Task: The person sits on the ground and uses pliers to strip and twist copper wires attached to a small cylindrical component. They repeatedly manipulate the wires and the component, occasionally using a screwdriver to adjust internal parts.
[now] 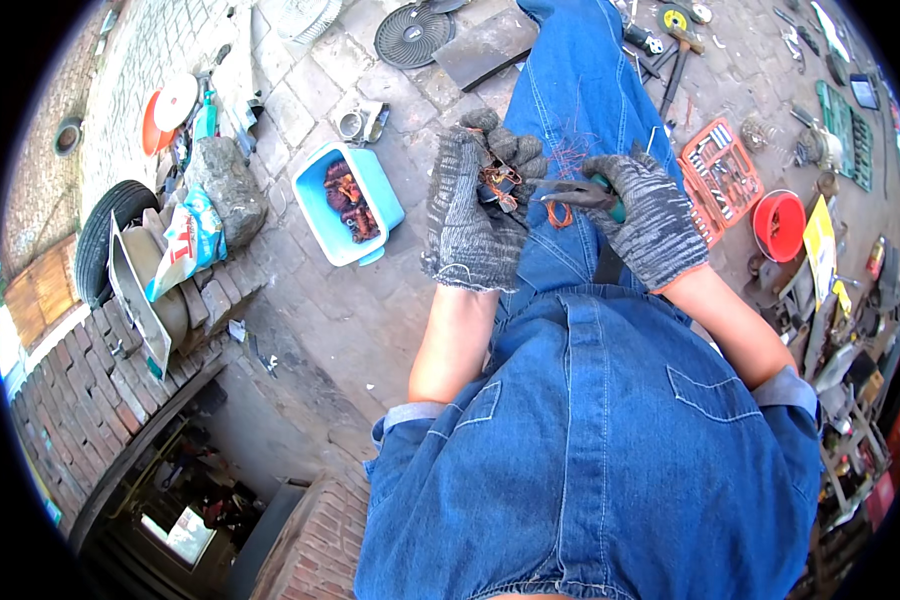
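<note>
Both my hands wear grey knitted gloves. In the palm of my left hand (467,212), fingers curled round it, is a small dark part wound with copper wire (500,183). My right hand (652,213) grips a pair of pliers (573,192) with green handles. Their dark jaws point left and reach the wound part; whether they pinch a strand is too small to tell. A loop of orange copper wire (559,214) hangs just under the jaws. Fine loose strands (570,155) lie over my denim-covered leg beyond the hands.
Left of my hands, a light blue basin (388,193) holds reddish-brown copper windings (350,203). At right are an orange tool case (714,228), a red bucket (760,222) and scattered scrap. A hammer (678,70) and round black grille (413,36) lie farther off. A tyre (98,225) leans at left.
</note>
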Demonstrator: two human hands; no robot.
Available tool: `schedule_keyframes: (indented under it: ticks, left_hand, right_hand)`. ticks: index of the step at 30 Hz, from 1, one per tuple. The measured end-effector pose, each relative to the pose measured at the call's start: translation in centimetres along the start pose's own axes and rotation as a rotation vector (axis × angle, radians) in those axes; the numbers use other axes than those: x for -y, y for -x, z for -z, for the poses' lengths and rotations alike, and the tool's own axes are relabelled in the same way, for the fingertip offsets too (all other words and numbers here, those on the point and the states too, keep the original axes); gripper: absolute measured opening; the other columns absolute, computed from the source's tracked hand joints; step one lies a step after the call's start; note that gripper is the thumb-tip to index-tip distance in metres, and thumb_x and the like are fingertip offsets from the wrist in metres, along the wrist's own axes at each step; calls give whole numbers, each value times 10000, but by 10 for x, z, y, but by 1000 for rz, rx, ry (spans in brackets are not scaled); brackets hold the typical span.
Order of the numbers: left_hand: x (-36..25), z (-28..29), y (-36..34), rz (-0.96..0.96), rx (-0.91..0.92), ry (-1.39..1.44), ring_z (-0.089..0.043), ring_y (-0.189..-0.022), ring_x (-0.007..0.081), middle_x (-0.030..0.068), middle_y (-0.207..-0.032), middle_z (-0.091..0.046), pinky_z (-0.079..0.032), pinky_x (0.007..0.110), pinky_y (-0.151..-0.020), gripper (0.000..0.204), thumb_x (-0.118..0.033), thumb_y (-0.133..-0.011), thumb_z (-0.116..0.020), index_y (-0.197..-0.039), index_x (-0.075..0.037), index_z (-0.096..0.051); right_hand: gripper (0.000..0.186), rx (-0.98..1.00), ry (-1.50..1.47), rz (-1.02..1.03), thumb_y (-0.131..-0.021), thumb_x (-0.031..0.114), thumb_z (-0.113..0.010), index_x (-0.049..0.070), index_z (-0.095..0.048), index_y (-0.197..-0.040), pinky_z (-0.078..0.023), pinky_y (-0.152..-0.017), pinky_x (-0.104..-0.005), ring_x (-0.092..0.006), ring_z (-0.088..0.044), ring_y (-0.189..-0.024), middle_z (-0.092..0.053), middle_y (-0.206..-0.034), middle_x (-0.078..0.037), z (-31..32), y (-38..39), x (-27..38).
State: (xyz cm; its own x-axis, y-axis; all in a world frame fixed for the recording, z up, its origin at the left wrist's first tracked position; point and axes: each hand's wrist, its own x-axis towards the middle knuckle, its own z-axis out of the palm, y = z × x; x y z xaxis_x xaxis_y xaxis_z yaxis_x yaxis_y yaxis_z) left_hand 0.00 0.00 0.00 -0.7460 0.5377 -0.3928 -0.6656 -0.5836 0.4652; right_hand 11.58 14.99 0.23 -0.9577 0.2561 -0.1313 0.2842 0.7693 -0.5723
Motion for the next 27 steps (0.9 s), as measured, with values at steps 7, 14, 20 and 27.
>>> schedule_keyframes:
  ticks: [7,14,20,27]
  left_hand:
    - [0,-2,2,-15,-69,-25,-633,-908,292,124,-940,-632,-536,441,-810,318,-266,-931,-524,-1146,-31,-526]
    - [-9,7,2,-38,-154,-56,-627,-907,305,118,-928,-629,-533,428,-816,302,-269,-909,-561,-1112,-46,-548]
    - [-13,-1,4,-27,-165,-82,-633,-907,280,113,-917,-638,-558,379,-789,309,-284,-903,-574,-1078,-30,-566]
    - [-2,10,3,19,-70,-65,-623,-950,329,200,-1028,-621,-516,466,-856,338,-245,-927,-526,-1148,10,-532]
  right_hand:
    - [246,-47,-375,-248,-824,213,-678,33,-594,-969,-456,-700,-319,-166,-549,-739,-573,-801,-51,4,12,-2]
    - [375,394,-179,-287,-754,329,-723,19,-574,-905,-481,-657,-364,-277,-605,-708,-573,-725,-135,40,16,20]
    - [444,496,109,30,-756,374,-672,35,-587,-1029,-468,-800,-423,-333,-588,-912,-598,-946,-169,4,25,4]
    - [368,467,76,102,-795,305,-628,48,-616,-1058,-445,-880,-407,-323,-556,-999,-589,-1047,-149,-2,29,-5]
